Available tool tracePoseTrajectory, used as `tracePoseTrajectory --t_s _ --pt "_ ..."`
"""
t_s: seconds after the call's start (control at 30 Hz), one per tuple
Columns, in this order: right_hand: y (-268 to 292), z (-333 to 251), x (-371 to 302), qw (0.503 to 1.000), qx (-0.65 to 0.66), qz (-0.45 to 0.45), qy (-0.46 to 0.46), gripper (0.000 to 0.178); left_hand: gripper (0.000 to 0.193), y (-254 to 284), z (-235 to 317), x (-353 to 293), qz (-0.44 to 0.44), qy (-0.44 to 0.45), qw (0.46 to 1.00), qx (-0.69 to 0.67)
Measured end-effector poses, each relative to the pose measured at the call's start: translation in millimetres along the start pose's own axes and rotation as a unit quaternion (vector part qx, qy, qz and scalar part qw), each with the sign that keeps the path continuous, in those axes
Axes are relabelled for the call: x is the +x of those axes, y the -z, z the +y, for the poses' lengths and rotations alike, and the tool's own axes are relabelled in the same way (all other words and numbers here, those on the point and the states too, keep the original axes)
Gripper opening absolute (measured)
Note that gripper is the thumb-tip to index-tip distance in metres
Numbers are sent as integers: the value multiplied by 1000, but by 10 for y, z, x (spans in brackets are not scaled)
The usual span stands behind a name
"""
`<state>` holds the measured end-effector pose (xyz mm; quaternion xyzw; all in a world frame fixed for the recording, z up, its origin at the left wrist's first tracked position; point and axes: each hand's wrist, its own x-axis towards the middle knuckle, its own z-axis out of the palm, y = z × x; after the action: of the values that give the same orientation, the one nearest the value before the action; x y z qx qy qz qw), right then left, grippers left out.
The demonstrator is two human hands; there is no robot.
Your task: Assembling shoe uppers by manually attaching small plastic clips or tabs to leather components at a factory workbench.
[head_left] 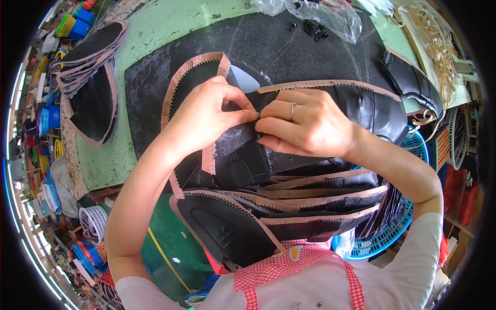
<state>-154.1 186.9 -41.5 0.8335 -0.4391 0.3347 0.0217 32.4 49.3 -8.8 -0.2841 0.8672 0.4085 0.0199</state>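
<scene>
My left hand (211, 116) and my right hand (310, 124) meet over a black leather-look piece (361, 106) with pinkish-brown, zigzag-stitched edging. Fingertips of both are pinched together almost touching, and whatever sits between them is too small or hidden to name. A ring is on my right hand. Beneath my left wrist lies a curved part of the stitched work (168, 98), its edging looping round. Closer to my body, a stack of similar black pieces (320, 194) overhangs the table's near edge, with a rounded black panel (222, 225) at its left.
A black mat (150, 103) covers part of the green table (134, 46). More edged pieces (93, 101) are piled at left. Small black parts (314, 31) lie by a clear plastic bag (338, 18) at the back. Tan strips (439, 41) and a blue basket (372, 250) are at right.
</scene>
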Motion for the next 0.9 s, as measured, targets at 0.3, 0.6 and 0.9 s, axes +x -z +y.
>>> tracePoseTrajectory --t_s 0.3,0.6,0.9 --pt "-44 -74 -111 999 51 -5 -7 19 13 -5 -18 -40 15 -26 1000 -7" --pt "-39 -105 -96 997 63 0 -37 21 17 88 -13 -26 -31 -18 999 -24" --pt "-96 -79 31 998 16 -10 -55 18 14 -56 -107 -28 48 -62 997 26"
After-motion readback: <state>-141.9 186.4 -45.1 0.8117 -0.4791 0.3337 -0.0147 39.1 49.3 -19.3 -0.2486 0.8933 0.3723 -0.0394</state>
